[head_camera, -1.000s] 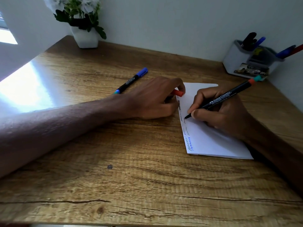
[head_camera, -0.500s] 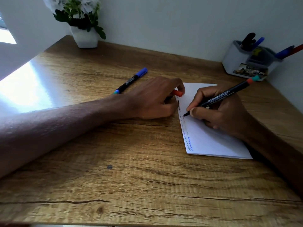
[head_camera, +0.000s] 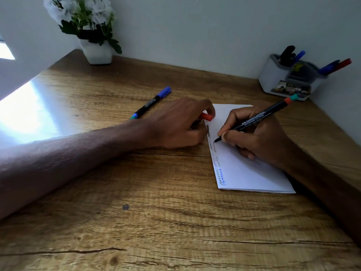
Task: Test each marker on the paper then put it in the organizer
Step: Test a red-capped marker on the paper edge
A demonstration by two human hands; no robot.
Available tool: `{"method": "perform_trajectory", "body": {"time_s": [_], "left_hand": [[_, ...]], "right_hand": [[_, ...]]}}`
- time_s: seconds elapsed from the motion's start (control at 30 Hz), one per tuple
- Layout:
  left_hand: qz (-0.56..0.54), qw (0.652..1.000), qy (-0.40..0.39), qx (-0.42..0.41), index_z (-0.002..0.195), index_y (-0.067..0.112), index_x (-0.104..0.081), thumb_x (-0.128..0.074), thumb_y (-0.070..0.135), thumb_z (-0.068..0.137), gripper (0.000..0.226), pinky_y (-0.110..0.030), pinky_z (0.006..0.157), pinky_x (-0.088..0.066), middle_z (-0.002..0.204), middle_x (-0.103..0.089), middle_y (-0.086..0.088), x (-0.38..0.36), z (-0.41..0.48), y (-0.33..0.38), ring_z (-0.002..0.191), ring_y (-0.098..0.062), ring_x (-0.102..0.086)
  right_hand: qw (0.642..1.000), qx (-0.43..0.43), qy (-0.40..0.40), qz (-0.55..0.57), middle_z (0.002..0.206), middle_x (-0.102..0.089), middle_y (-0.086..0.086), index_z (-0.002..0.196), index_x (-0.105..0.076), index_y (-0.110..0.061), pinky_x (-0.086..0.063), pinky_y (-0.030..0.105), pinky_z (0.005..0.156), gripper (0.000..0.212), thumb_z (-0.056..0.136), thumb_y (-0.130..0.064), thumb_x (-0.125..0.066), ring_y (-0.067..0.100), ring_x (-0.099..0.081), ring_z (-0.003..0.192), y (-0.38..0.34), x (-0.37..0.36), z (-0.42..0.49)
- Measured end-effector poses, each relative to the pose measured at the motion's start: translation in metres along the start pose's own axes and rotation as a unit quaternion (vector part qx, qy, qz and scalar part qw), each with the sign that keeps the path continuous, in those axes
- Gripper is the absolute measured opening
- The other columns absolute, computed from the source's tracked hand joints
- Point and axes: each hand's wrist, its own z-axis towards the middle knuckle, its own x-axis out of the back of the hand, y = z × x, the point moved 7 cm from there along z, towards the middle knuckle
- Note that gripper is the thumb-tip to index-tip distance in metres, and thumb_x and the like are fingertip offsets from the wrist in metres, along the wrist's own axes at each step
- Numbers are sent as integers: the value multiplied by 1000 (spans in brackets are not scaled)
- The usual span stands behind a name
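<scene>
A white sheet of paper [head_camera: 248, 169] lies on the wooden desk with several scribble marks along its left edge. My right hand [head_camera: 256, 137] grips a black marker [head_camera: 259, 117] with an orange and teal end, its tip touching the paper. My left hand [head_camera: 177, 124] rests at the paper's left edge and holds the orange cap [head_camera: 206, 116]. A capped blue marker [head_camera: 151, 102] lies on the desk behind my left hand. The grey organizer [head_camera: 277, 79] stands at the back right with several markers in it.
A white pot with white flowers [head_camera: 95, 51] stands at the back left against the wall. A bright patch of glare covers the desk's left side [head_camera: 23, 110]. The desk's right edge meets the wall beside the organizer.
The marker tip has shifted slightly along the paper's left edge as my right hand scribbles. My left hand stays put with the cap.
</scene>
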Motion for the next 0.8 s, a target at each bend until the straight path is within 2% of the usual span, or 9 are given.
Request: {"method": "perform_trajectory", "body": {"time_s": [0.13, 0.23, 0.33, 0.47, 0.57, 0.67, 0.8], "left_hand": [[7, 1000, -9, -1, 132, 28, -54, -57, 34, 96, 36, -37, 88, -54, 113, -68, 6, -1, 0, 0, 98, -8, -62], [9, 1000, -13, -1, 132, 29, -53, -57, 33, 96, 36, -35, 88, -53, 111, -68, 6, -2, 0, 0, 98, -8, -61], [10, 1000, -14, -1, 131, 30, -53, -57, 34, 96, 36, -33, 87, -52, 108, -66, 9, -2, 0, 0, 96, -6, -60], [5, 1000, -19, -2, 133, 30, -51, -57, 34, 97, 37, -30, 87, -51, 110, -63, 13, -4, 1, -3, 96, -4, -59], [-48, 998, 25, -15, 133, 28, -47, -52, 35, 100, 33, -23, 78, -47, 105, -59, 16, 1, -3, -1, 93, 4, -57], [-86, 991, 96, -39, 123, 26, -54, -40, 33, 101, 27, -28, 76, -47, 99, -65, 12, 12, -7, 0, 91, -4, -61], [-126, 979, 153, -42, 103, 23, -67, -39, 17, 102, 29, -13, 70, -33, 83, -61, 12, 21, -7, -3, 81, -4, -58]], "right_hand": [[1000, -5, 14, 6, 56, -63, 5, 78, -69, 3, -33, 19, 32, 11, 86, 11, -68, 18, -42, 30, 3, 0, 1], [998, -12, 27, 50, 53, -59, -2, 78, -67, 3, -34, 20, 32, 8, 85, 6, -69, 17, -42, 33, 4, 2, 1], [993, -27, 43, 111, 54, -54, 5, 78, -68, 2, -36, 21, 34, 6, 81, -3, -65, 17, -41, 41, 4, 8, 2], [987, -18, 57, 148, 61, -55, 7, 85, -66, -4, -37, 21, 35, 4, 83, -3, -64, 13, -44, 48, 0, 15, 4], [986, 17, 85, 140, 67, -59, 7, 92, -62, -5, -42, 23, 38, 9, 89, 1, -68, 14, -50, 54, -5, 24, 4], [982, 42, 121, 140, 74, -63, 8, 93, -63, -4, -46, 25, 42, 8, 89, -3, -70, 17, -55, 61, -9, 33, 4], [975, 36, 111, 188, 87, -70, 13, 103, -67, -4, -52, 30, 52, 17, 92, -11, -55, 21, -63, 75, -9, 37, 8]]}}
